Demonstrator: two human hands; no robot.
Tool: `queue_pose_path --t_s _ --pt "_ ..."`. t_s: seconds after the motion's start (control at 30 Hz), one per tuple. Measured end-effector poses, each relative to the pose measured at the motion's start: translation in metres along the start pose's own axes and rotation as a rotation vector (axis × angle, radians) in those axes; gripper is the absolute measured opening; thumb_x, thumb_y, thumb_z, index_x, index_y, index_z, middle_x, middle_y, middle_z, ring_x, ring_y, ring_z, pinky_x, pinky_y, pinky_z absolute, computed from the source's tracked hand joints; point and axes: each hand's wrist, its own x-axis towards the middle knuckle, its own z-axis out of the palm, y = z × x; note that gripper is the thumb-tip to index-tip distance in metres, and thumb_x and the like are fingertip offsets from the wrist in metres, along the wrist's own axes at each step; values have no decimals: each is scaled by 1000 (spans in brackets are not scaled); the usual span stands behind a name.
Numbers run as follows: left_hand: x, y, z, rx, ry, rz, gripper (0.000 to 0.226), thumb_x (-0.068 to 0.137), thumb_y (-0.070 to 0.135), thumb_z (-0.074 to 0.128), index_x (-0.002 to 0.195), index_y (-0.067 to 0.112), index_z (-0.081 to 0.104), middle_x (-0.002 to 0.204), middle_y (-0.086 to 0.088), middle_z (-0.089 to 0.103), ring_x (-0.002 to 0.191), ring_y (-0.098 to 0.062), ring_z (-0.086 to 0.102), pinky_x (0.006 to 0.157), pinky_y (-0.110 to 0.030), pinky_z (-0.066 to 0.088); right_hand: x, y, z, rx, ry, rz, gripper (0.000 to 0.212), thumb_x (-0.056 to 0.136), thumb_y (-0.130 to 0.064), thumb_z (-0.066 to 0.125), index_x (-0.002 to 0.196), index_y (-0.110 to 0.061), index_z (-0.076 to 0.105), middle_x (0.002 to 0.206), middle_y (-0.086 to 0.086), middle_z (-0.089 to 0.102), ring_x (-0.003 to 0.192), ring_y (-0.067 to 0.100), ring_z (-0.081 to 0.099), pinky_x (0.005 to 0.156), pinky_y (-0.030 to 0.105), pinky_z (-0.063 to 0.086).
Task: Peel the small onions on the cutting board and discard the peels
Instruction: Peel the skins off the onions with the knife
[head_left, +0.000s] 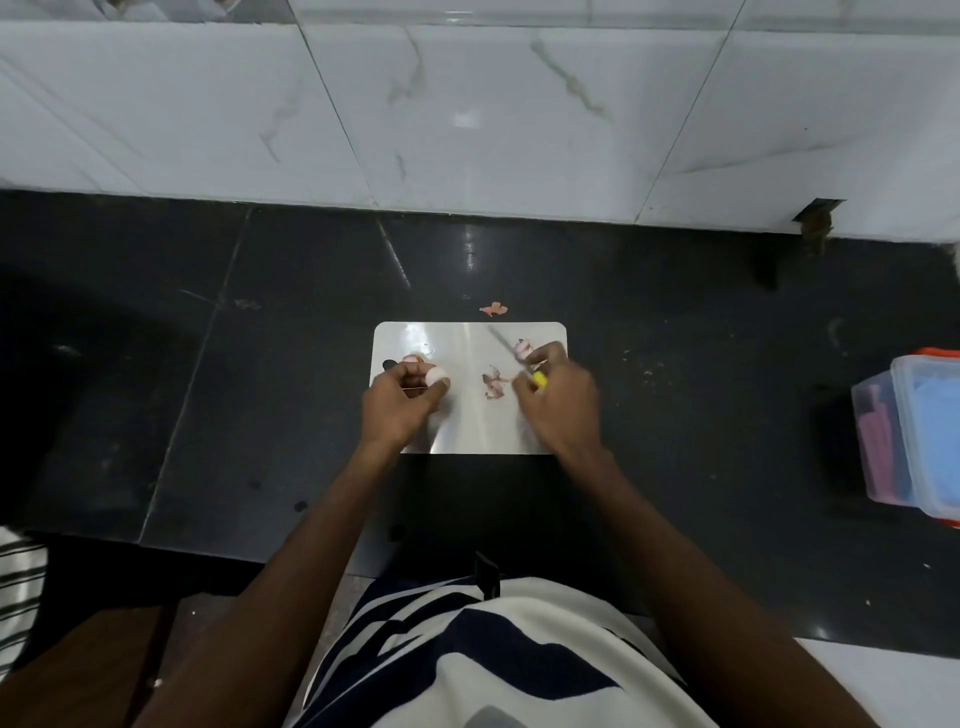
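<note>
A white cutting board (467, 426) lies on the dark counter. My left hand (402, 405) pinches a small pale peeled onion (438, 374) at the board's left side. Just behind that hand sits another small pinkish onion (413, 358). My right hand (558, 400) grips a knife with a yellow handle (540, 381); its thin blade (501, 340) points up and left over the board. A pile of pinkish peels (493, 383) lies at the board's middle, and another peel piece (522, 347) lies by the blade near my right fingers.
One loose peel (493, 309) lies on the black counter (260, 389) just beyond the board. Clear plastic containers (909, 436) with an orange rim stand at the right edge. A white tiled wall (467, 104) rises behind the counter. My striped shirt fills the bottom.
</note>
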Motion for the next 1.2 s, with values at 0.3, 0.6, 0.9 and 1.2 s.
queue_pose_path --t_s 0.3,0.6,0.9,1.2 --pt "4 -19 -18 -19 -41 -54 27 88 28 91 111 18 81 102 0 82 96 -18 79 94 -36 66 -33 8 56 138 -319 243 32 98 -38 68 110 -9 63 99 5 67 89 21 63 74 29 43" --pt "-2 -33 12 -116 -205 -89 26 91 24 90 113 17 78 106 -5 83 97 -23 84 82 -32 68 -34 14 50 -25 -36 173 14 95 -14 67 105 -6 64 96 10 65 84 22 57 72 29 41" --pt "15 -37 24 -88 -233 46 26 92 26 88 114 22 75 98 -1 80 82 -14 77 77 -32 62 -51 31 41 53 135 251 8 98 -17 71 98 -16 63 87 0 66 75 16 65 71 33 54" --pt "45 7 33 261 -245 381 22 94 18 84 115 14 81 100 2 80 79 -4 72 84 -15 60 -77 13 47 381 69 347 6 102 -15 66 107 -15 69 80 6 75 63 14 75 69 38 66"
